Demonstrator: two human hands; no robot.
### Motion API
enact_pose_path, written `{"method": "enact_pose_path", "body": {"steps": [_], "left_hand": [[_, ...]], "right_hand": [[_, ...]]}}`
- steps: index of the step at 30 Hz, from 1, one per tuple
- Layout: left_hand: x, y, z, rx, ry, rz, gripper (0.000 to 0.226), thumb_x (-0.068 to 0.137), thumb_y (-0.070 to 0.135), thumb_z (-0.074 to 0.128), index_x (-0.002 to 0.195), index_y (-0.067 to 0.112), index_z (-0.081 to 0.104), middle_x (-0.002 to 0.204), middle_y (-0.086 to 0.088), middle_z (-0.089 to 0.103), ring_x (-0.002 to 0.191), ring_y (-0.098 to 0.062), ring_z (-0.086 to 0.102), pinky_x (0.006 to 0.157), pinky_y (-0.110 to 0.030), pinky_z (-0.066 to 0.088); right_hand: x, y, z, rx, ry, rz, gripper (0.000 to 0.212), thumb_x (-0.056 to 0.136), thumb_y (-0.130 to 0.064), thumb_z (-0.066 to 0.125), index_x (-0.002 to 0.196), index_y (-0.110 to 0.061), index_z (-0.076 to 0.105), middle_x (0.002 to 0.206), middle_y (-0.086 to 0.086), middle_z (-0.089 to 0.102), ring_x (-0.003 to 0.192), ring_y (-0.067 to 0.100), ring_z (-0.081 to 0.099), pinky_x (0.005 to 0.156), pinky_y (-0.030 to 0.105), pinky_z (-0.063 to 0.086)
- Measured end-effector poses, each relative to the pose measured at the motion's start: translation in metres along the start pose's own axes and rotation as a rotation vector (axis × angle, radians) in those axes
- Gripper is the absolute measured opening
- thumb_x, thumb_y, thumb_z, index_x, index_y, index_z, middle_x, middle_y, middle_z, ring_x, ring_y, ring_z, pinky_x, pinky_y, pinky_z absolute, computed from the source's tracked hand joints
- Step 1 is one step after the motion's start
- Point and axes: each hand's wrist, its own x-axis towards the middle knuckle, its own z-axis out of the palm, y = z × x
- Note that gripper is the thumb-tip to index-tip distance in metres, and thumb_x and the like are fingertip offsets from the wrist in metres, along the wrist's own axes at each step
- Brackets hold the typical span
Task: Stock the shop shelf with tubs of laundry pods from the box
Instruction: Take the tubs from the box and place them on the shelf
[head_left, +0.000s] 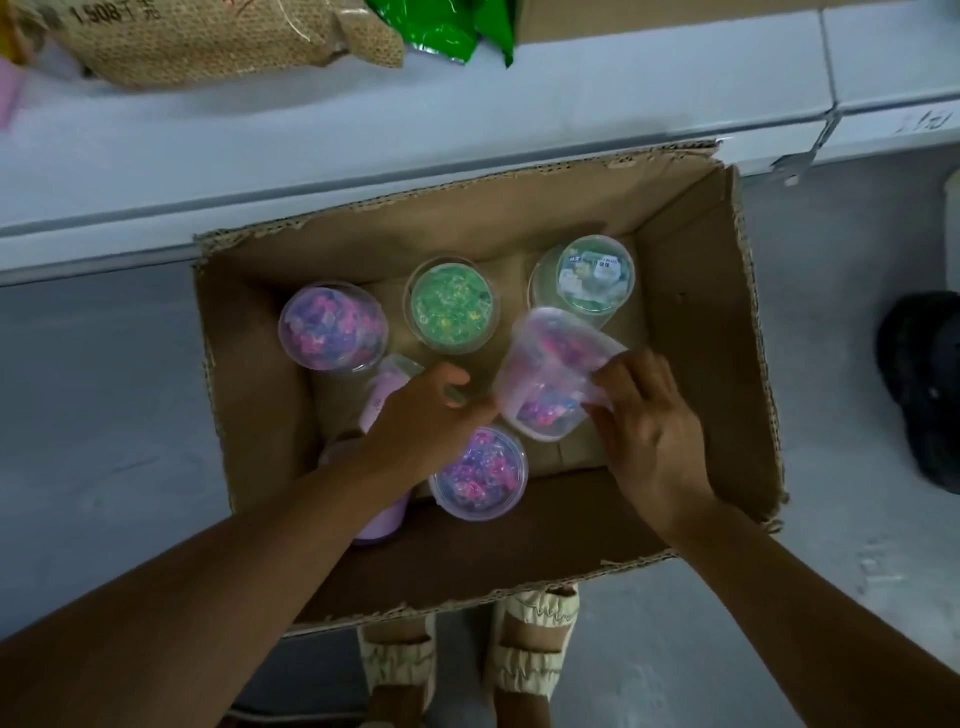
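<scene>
An open cardboard box (691, 332) stands on the floor below a white shop shelf (363, 156). Inside stand several clear tubs of laundry pods: a pink-purple one (332, 327), a green one (451, 306), a green one with a label (592, 275) and a purple one (480, 475). My right hand (649, 431) grips a tilted pink-purple tub (550, 374) lifted above the others. My left hand (421, 410) reaches to the same tub, fingers touching its left side. A lilac container (384, 400) lies partly hidden under my left arm.
On the shelf lie a sack of grain (218, 36), a green packet (452, 26) and a cardboard carton (623, 15). A dark object (924, 384) sits on the grey floor to the right. My sandalled feet (467, 660) stand at the box's near edge.
</scene>
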Motion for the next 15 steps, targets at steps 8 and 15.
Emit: {"method": "enact_pose_path", "body": {"steps": [8, 15], "left_hand": [[0.003, -0.020, -0.017, -0.540, -0.094, -0.322, 0.047, 0.084, 0.056, 0.053, 0.117, 0.024, 0.045, 0.105, -0.010, 0.065, 0.093, -0.021, 0.063, 0.082, -0.036, 0.043], [0.016, -0.029, -0.026, -0.609, 0.176, -0.207, 0.020, 0.089, 0.042, 0.055, 0.077, 0.028, 0.046, 0.086, -0.002, 0.059, 0.087, -0.020, 0.059, 0.080, -0.034, 0.049]], "right_hand": [[0.016, -0.035, 0.016, 0.142, 0.005, -0.299, 0.026, 0.077, -0.001, 0.060, 0.098, -0.010, 0.047, 0.105, 0.008, 0.048, 0.091, 0.024, 0.052, 0.061, 0.037, 0.052], [0.027, -0.011, 0.027, 0.033, -0.094, 0.148, 0.048, 0.070, 0.005, 0.070, 0.115, 0.002, 0.054, 0.115, 0.024, 0.054, 0.099, 0.037, 0.056, 0.070, 0.038, 0.053]]}}
